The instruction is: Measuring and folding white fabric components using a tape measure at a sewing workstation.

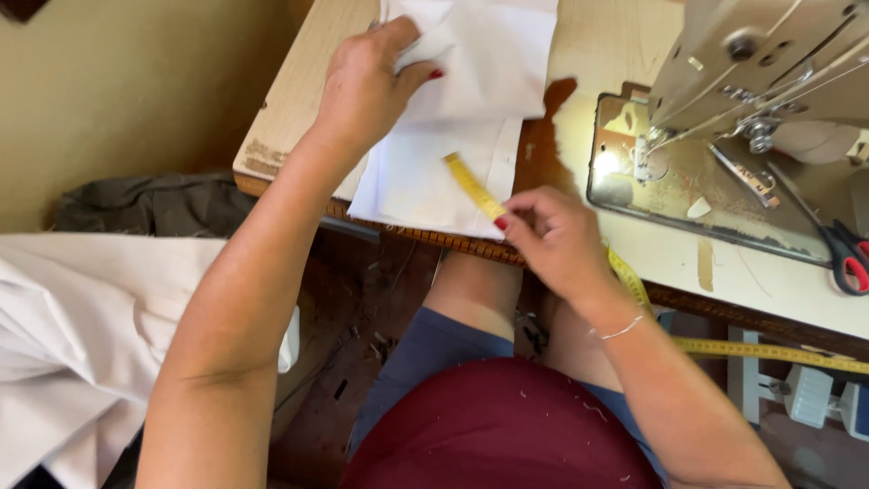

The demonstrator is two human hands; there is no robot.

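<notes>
A piece of white fabric (453,167) lies folded on the wooden sewing table (290,100), its lower edge hanging just past the table's front. My left hand (367,86) grips the upper fold of the fabric between thumb and fingers. My right hand (557,240) pinches a yellow measuring tape (472,186) near the fabric's lower right corner. The tape's free end lies diagonally across the fabric; the rest runs under my wrist and off to the right.
A sewing machine (760,81) stands at the right on its metal bed plate (634,181). Red-handled scissors (846,258) lie at the far right. More white cloth (81,335) is piled at the left, beside dark cloth (154,204) on the floor.
</notes>
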